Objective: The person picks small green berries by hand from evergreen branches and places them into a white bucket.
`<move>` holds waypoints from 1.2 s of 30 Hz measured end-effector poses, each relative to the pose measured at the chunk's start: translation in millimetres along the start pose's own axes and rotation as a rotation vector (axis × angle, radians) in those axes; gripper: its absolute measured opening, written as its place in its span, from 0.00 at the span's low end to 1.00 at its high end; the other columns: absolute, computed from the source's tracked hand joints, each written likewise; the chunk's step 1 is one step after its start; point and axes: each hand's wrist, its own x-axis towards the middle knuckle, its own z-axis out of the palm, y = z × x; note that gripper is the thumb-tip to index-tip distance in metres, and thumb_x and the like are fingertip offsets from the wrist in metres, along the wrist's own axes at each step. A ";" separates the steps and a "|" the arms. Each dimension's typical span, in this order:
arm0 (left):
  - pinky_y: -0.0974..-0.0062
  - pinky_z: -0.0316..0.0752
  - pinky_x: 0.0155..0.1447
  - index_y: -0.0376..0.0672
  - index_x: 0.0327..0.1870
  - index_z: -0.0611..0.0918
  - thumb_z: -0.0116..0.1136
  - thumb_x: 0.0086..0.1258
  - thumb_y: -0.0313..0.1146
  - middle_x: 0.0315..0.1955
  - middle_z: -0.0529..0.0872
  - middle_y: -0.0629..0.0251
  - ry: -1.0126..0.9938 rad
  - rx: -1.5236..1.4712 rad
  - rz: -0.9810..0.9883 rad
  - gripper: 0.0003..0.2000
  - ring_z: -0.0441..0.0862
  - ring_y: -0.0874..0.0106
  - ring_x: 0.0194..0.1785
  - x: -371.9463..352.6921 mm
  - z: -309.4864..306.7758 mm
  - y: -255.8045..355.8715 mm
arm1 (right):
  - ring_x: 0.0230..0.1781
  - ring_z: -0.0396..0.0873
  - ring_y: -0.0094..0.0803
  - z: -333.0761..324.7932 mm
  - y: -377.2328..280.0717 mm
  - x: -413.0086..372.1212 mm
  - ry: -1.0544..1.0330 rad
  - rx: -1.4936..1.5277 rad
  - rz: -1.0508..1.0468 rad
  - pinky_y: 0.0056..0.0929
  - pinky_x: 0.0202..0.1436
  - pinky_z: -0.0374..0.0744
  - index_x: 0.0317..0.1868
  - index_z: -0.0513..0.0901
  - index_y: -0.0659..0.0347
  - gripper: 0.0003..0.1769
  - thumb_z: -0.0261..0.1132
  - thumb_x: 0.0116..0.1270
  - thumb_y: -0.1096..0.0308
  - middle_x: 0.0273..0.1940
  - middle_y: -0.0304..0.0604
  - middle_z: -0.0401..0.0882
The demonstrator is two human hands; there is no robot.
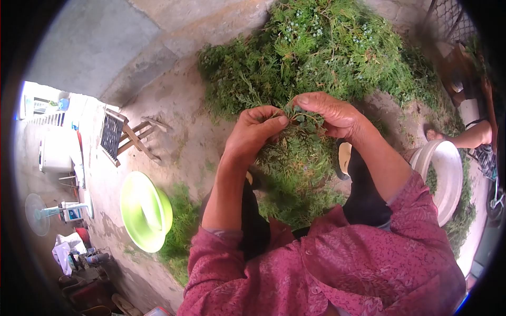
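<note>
My left hand (255,131) is closed, thumb and fingers pinching a green arborvitae sprig (299,131) in front of my knees. From the other side, my right hand (332,113) grips the top of the same sprig, its thumb beside small blue-green cones. The tips of its fingers are partly hidden by the leaves. Just beyond both hands lies a big heap of arborvitae branches (311,58), dotted with pale blue-green cones. More loose greenery (300,195) covers the ground between my legs.
A lime-green basin (138,210) stands at left, a white bucket (445,181) at right. Behind the basin is a folding wooden stool (132,137). A fan (39,213) and clutter line the far left. Another person's bare leg (464,138) shows at right.
</note>
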 end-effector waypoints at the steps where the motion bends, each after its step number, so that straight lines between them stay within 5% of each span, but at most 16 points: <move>1: 0.89 0.58 0.24 0.41 0.32 0.80 0.59 0.60 0.31 0.19 0.75 0.78 -0.005 0.017 0.006 0.05 0.65 0.88 0.21 1.1 -0.7 -1.6 | 0.24 0.68 0.16 -3.6 2.9 3.8 -0.057 -0.010 -0.013 0.19 0.20 0.64 0.42 0.77 0.53 0.21 0.65 0.55 0.48 0.30 0.27 0.74; 14: 0.88 0.62 0.23 0.41 0.31 0.79 0.60 0.59 0.32 0.19 0.75 0.77 -0.012 0.017 -0.082 0.05 0.66 0.88 0.18 6.8 -0.5 -6.7 | 0.24 0.67 0.11 3.1 -2.4 -10.4 -0.147 0.038 -0.068 0.12 0.20 0.63 0.45 0.75 0.52 0.17 0.65 0.57 0.57 0.30 0.25 0.71; 17: 0.89 0.64 0.24 0.41 0.31 0.79 0.60 0.58 0.32 0.20 0.76 0.77 -0.087 0.010 -0.094 0.06 0.66 0.88 0.18 4.2 1.1 -1.0 | 0.24 0.66 0.10 10.2 -6.8 -16.6 -0.008 0.012 -0.015 0.12 0.19 0.63 0.45 0.75 0.52 0.16 0.63 0.58 0.56 0.30 0.26 0.71; 22: 0.87 0.65 0.25 0.41 0.30 0.78 0.61 0.58 0.32 0.20 0.76 0.76 -0.085 -0.049 -0.093 0.06 0.67 0.86 0.18 4.2 2.5 3.1 | 0.27 0.68 0.11 1.8 -2.2 -14.5 -0.144 0.110 -0.047 0.09 0.18 0.61 0.42 0.75 0.53 0.13 0.62 0.58 0.59 0.31 0.25 0.72; 32: 0.86 0.62 0.26 0.40 0.25 0.78 0.63 0.55 0.33 0.19 0.77 0.75 -0.101 0.093 -0.020 0.07 0.66 0.86 0.20 5.3 10.7 -0.1 | 0.23 0.68 0.13 0.8 5.0 -12.1 -0.060 0.088 -0.044 0.13 0.14 0.62 0.37 0.74 0.54 0.12 0.62 0.52 0.64 0.24 0.27 0.71; 36: 0.85 0.63 0.25 0.40 0.24 0.78 0.64 0.51 0.34 0.18 0.77 0.73 -0.206 -0.033 -0.047 0.09 0.70 0.84 0.22 0.1 9.0 1.1 | 0.21 0.68 0.16 1.7 7.5 -14.7 -0.184 0.138 -0.040 0.14 0.14 0.62 0.36 0.73 0.53 0.11 0.62 0.51 0.64 0.25 0.30 0.72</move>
